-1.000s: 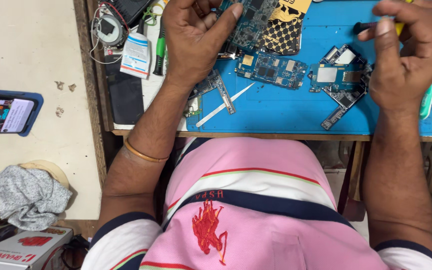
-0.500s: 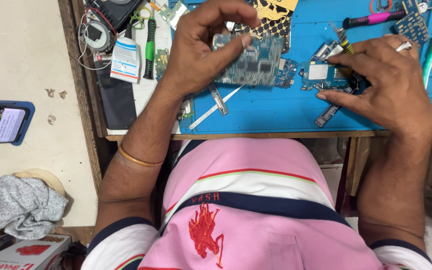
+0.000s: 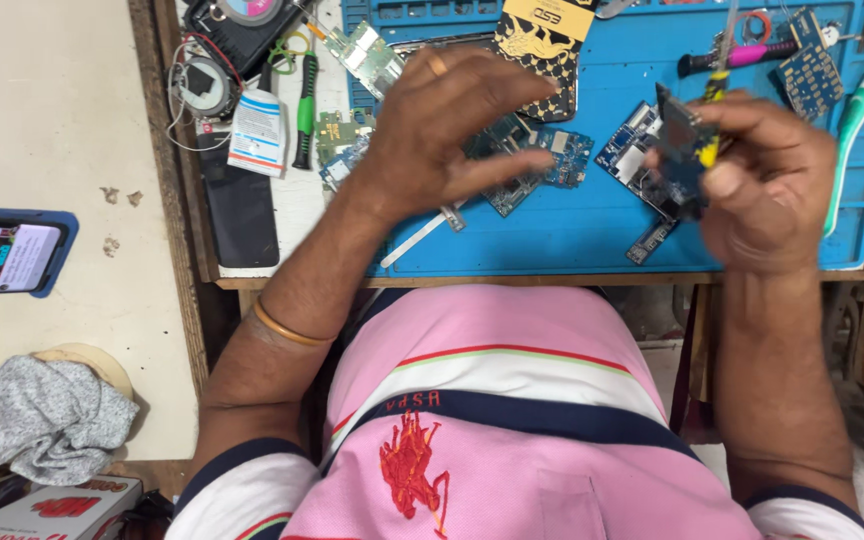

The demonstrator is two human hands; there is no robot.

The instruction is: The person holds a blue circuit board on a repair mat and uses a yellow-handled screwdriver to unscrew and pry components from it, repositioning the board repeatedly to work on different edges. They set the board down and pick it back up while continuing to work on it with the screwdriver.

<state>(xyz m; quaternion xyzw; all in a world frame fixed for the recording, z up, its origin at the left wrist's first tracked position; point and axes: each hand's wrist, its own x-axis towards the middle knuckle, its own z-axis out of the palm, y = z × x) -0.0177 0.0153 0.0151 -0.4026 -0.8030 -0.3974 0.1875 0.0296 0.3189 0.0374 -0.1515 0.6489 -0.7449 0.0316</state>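
Note:
My left hand (image 3: 442, 130) hovers with fingers spread just above a blue-green circuit board (image 3: 527, 165) lying on the blue work mat (image 3: 572, 240); it holds nothing. My right hand (image 3: 762, 180) is raised over the mat's right side, pinching a small dark circuit board (image 3: 682, 140) on edge between thumb and fingers. A thin yellow-handled tool (image 3: 717, 85) sticks up from the same hand. Another board (image 3: 632, 150) lies flat on the mat below it.
A pink-handled screwdriver (image 3: 742, 55), a small blue board (image 3: 807, 65) and a white-green toothbrush (image 3: 852, 120) lie at the back right. A patterned black-gold pouch (image 3: 542, 40), a green-handled screwdriver (image 3: 304, 110), a white packet (image 3: 257, 130) and a black phone (image 3: 240, 205) sit left. On the floor: a lit phone (image 3: 7, 255) and a grey cloth (image 3: 47, 415).
My left hand let go of the board it was holding and opened above the mat. My right hand rose from the mat with a small board and the yellow tool.

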